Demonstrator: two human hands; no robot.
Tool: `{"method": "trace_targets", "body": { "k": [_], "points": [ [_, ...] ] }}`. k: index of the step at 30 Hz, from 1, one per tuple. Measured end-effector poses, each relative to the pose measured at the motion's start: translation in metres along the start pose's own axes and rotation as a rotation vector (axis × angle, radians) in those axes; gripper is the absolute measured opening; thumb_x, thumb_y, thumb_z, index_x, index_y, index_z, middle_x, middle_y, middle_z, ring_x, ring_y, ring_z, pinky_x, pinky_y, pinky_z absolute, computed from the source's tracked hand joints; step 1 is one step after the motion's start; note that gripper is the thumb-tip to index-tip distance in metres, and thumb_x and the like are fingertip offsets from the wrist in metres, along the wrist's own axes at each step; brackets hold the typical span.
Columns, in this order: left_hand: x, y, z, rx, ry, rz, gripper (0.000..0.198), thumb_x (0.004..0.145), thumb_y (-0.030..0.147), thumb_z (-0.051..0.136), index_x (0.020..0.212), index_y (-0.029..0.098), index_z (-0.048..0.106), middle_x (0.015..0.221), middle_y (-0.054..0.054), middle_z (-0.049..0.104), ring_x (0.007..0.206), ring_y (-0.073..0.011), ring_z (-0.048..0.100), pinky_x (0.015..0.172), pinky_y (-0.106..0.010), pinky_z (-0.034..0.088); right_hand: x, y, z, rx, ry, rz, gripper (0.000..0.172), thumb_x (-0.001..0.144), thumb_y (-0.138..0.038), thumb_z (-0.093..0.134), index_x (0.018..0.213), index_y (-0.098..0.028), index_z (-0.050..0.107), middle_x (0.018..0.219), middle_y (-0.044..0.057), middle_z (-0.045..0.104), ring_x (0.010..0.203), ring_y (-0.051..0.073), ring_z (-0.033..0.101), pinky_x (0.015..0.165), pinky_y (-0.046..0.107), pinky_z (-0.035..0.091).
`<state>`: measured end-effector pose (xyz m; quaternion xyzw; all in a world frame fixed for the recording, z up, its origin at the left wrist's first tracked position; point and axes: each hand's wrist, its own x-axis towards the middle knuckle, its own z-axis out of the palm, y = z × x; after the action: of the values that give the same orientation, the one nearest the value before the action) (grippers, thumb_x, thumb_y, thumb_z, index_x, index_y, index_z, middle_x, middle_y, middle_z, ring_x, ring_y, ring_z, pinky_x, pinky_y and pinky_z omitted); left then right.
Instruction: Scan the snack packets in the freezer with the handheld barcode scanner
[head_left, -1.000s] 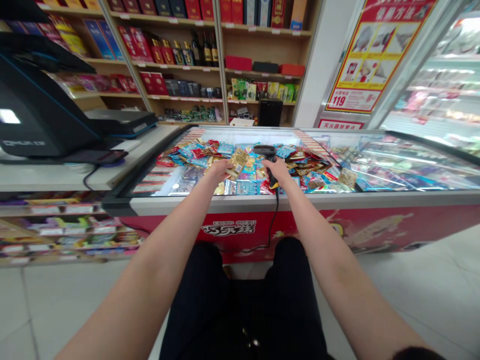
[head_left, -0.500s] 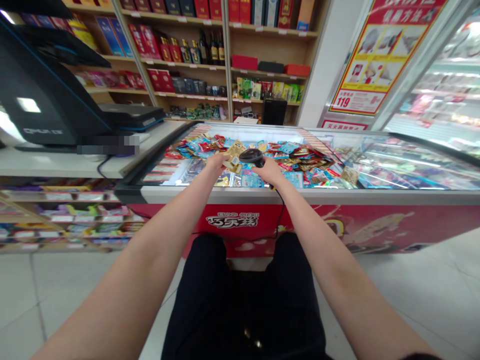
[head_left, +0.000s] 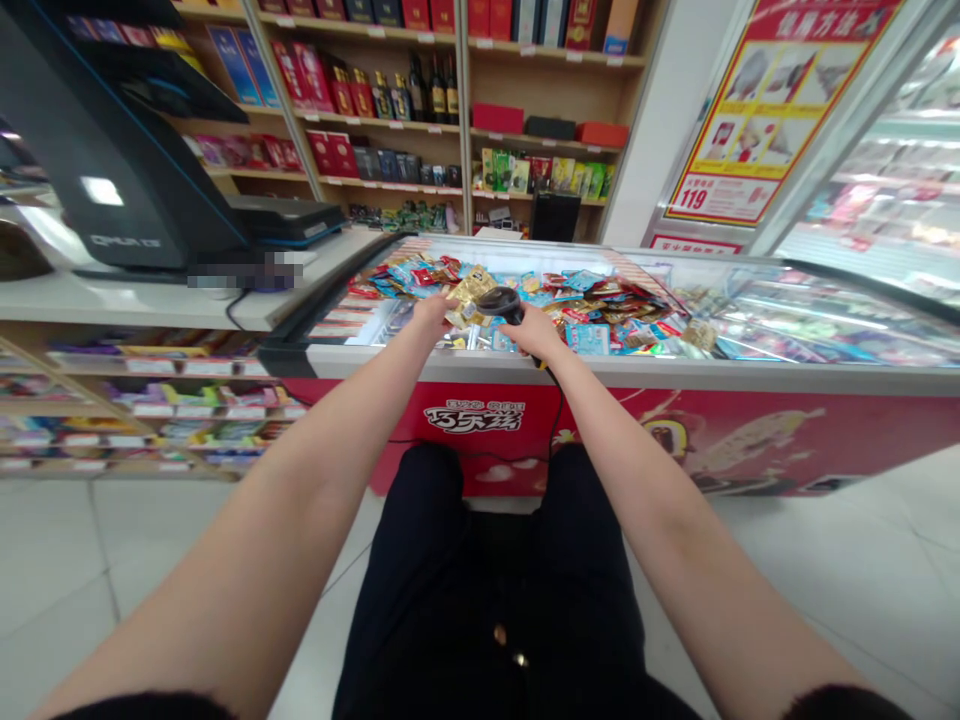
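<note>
The left hand (head_left: 433, 316) pinches a gold foil packet (head_left: 471, 294) in its fingers; the right hand's (head_left: 535, 332) fingers wrap a corded barcode scanner (head_left: 501, 303), above heaped packets (head_left: 592, 308) in the chest freezer (head_left: 600, 366), with the checkout tabletop (head_left: 150, 308) at ten o'clock.

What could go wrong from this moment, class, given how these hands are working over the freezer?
The black corded barcode scanner in the right hand trails its cord over the freezer's front edge, so it might snag. The gold packet pinched in the left hand could slip into the heap of packets and get mixed up.
</note>
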<state>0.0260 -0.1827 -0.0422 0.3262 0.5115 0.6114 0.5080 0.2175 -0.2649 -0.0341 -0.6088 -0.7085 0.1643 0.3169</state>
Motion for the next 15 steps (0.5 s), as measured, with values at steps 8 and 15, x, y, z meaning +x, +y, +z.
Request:
{"method": "trace_targets", "body": {
  "k": [8, 15],
  "points": [
    [-0.012, 0.005, -0.013, -0.037, -0.002, -0.065, 0.033, 0.069, -0.002, 0.071, 0.094, 0.018, 0.067, 0.086, -0.005, 0.074, 0.084, -0.023, 0.074, 0.075, -0.036, 0.064, -0.011, 0.001, 0.007, -0.017, 0.04, -0.073, 0.044, 0.087, -0.022, 0.067, 0.13, -0.014, 0.07, 0.118, 0.014, 0.079, 0.109, 0.033, 0.076, 0.095, 0.041, 0.058],
    [-0.023, 0.005, -0.021, -0.039, -0.019, -0.028, 0.034, 0.071, 0.002, 0.073, 0.102, 0.017, 0.07, 0.091, -0.008, 0.075, 0.091, -0.0275, 0.076, 0.082, -0.043, 0.066, -0.021, -0.008, 0.011, -0.125, 0.048, -0.058, 0.036, 0.089, -0.024, 0.068, 0.123, -0.011, 0.073, 0.119, 0.018, 0.078, 0.117, 0.035, 0.074, 0.097, 0.038, 0.057]
  ]
}}
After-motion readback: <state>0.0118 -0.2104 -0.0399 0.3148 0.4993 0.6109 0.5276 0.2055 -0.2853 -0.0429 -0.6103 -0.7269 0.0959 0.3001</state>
